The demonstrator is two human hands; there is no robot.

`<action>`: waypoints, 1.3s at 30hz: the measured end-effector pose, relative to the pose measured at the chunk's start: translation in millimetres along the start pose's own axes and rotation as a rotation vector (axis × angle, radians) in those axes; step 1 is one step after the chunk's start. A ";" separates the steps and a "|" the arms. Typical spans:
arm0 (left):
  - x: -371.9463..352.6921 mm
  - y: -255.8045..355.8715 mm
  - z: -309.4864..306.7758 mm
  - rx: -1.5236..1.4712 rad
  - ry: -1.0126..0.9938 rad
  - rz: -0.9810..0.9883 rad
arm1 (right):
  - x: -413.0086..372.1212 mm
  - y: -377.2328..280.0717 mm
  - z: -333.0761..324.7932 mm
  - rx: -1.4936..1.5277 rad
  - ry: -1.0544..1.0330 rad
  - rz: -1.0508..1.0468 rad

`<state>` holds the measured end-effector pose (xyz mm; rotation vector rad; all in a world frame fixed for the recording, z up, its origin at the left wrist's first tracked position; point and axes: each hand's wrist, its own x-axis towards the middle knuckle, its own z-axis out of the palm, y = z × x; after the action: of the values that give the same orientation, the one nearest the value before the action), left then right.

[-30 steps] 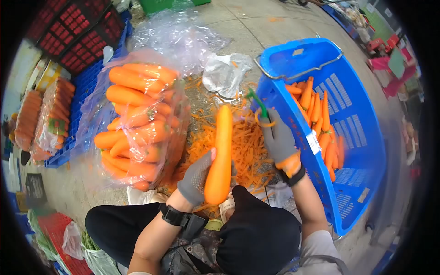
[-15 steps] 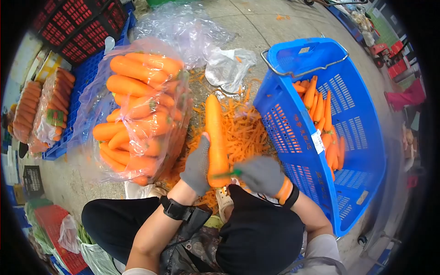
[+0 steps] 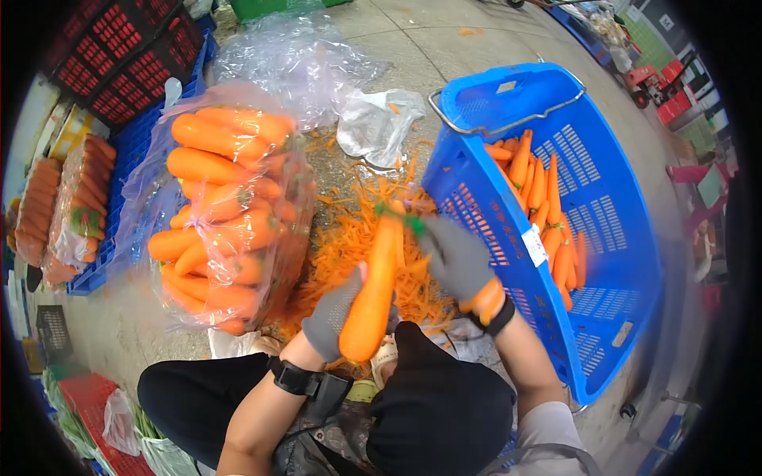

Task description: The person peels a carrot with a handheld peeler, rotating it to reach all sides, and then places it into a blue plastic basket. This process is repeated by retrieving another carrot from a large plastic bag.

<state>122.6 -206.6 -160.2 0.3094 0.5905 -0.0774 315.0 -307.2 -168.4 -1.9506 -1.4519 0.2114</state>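
A large orange carrot (image 3: pixel 371 305) slants upward between my hands, its thick end toward my lap. My left hand (image 3: pixel 333 317), in a grey glove, is wrapped round its lower left side. At the carrot's upper end, my gloved right hand (image 3: pixel 455 255) grips a green peeler (image 3: pixel 405 220), which is blurred and lies against the carrot. Orange peelings (image 3: pixel 341 252) are heaped on the floor beneath. To the left stands a clear plastic bag of carrots (image 3: pixel 210 166). A blue basket (image 3: pixel 611 190) on the right holds several slimmer carrots (image 3: pixel 553 186).
Crumpled clear plastic (image 3: pixel 298 63) and a white bag (image 3: pixel 377 127) lie on the floor ahead. At the far left, bagged carrots (image 3: pixel 83 198) sit by a blue pallet (image 3: pixel 143 143) and dark crates (image 3: pixel 123 55). A red crate (image 3: pixel 103 412) is at lower left.
My right hand and the peeler have moved up from the carrot's lower end to its upper end. The carrot has tilted, its lower end shifting down and left. The view has shifted slightly.
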 end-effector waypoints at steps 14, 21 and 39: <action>5.8 14.0 8.7 -0.093 0.126 0.177 | -41.1 -44.9 -13.3 0.080 -0.059 -0.192; 13.1 12.5 9.7 -0.023 0.208 0.272 | -49.4 -50.4 -6.5 0.034 -0.204 -0.277; 2.8 -6.7 5.9 0.016 0.140 0.184 | 4.4 -2.8 1.8 -0.110 0.027 0.028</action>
<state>127.1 -214.7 -158.9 0.3859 0.6981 0.1173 313.5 -302.1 -167.0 -2.0547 -1.4471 0.1191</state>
